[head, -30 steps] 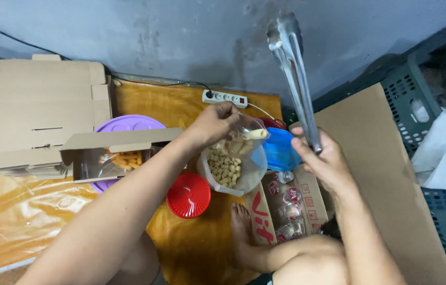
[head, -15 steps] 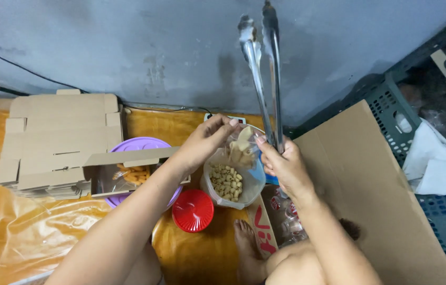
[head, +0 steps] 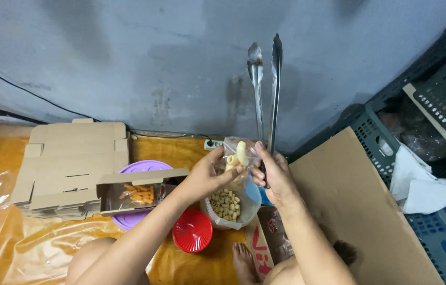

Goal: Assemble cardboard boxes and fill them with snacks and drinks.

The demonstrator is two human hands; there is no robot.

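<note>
Clear plastic bag [head: 229,203], part-filled with pale puffed snack pieces, hangs above the orange floor sheet [head: 38,248], near its back edge, between my hands. My left hand [head: 208,177] pinches the bag's mouth together with one pale curved piece. My right hand [head: 274,177] is wrapped around the long steel tongs [head: 265,89], tips upright and slightly apart, while its fingertips touch the bag's rim. I judge the mouth wants holding wide and level, well over the red round lid [head: 193,230], so nothing spills.
</note>
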